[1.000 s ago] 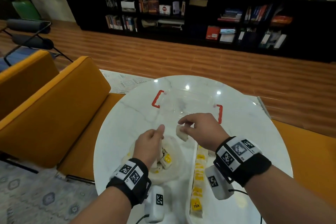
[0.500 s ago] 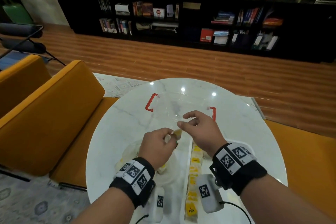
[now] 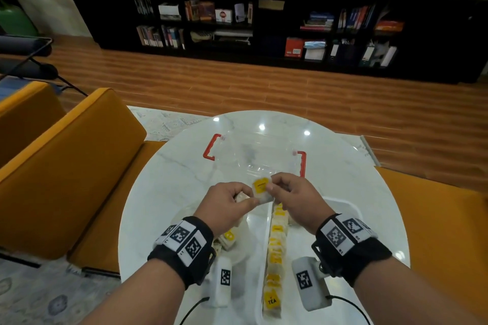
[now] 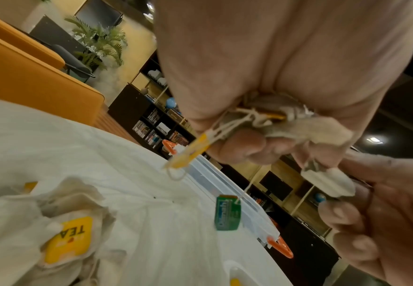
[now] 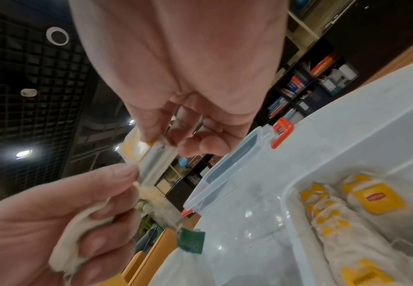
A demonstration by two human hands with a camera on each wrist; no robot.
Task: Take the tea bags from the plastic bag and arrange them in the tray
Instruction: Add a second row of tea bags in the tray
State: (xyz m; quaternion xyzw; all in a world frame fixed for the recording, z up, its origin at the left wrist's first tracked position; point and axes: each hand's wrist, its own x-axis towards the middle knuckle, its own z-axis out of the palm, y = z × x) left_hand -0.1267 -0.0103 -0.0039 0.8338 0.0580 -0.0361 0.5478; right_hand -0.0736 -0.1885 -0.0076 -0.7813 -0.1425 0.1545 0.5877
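Note:
Above the table, both hands meet on one tea bag [image 3: 261, 190] with a yellow tag. My right hand [image 3: 272, 186] pinches its upper edge [image 5: 146, 154]. My left hand [image 3: 248, 199] pinches its lower corner and also grips a bunch of tea bags [image 4: 298, 123] in its palm; a yellow tag [image 4: 190, 152] and a green tag [image 4: 227, 212] dangle from it on strings. The crumpled plastic bag [image 4: 61, 232] with more tea bags lies under the left wrist. The white tray [image 3: 343, 202] at the right holds rows of tea bags [image 3: 274, 258].
A clear container [image 3: 253, 155] with red handles stands just beyond the hands on the round marble table [image 3: 169, 179]. Orange chairs [image 3: 66, 161] flank the table's left side. A dark bookshelf lines the far wall.
My left hand rose from the plastic bag with tea bags in it and met the right hand. The right hand's tea bag is now held between both hands, yellow tag up.

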